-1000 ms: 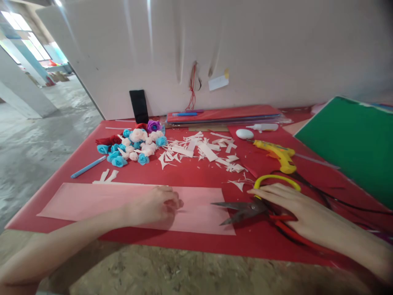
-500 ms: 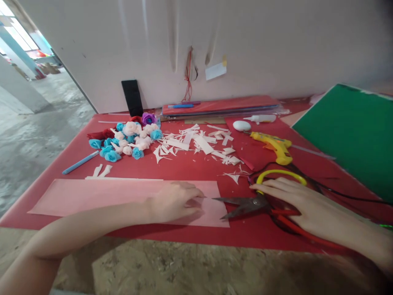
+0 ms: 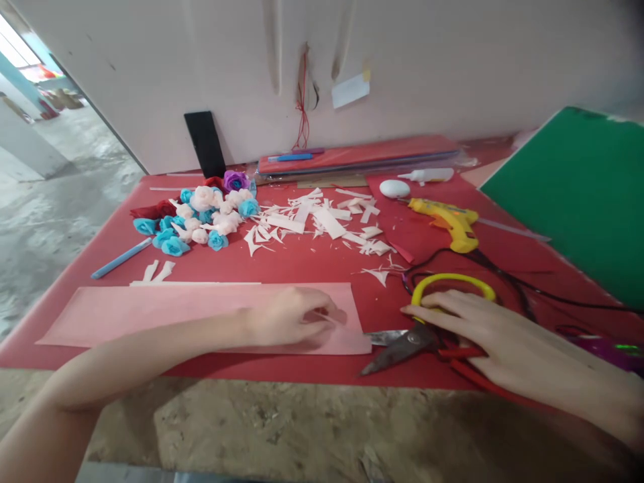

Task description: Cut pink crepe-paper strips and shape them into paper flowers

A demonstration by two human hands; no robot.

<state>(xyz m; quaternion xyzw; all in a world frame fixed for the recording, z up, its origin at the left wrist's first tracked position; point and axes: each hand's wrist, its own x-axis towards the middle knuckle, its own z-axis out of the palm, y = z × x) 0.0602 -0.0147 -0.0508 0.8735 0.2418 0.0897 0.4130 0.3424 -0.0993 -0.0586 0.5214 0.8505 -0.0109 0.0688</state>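
Hold the pink paper (image 3: 176, 308) taut; left hand (image 3: 284, 318) fingers, though blurred, apparently pinch it. At its right end, level the scissors (image 3: 412, 339) gripped by right hand (image 3: 475, 325) fingers.

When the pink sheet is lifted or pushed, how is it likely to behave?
The pink sheet will probably bend, since it looks thin and seems to pucker at the left hand. It is likely light for its size, having so little thickness. Lying flat, it would probably slide or crease rather than roll.
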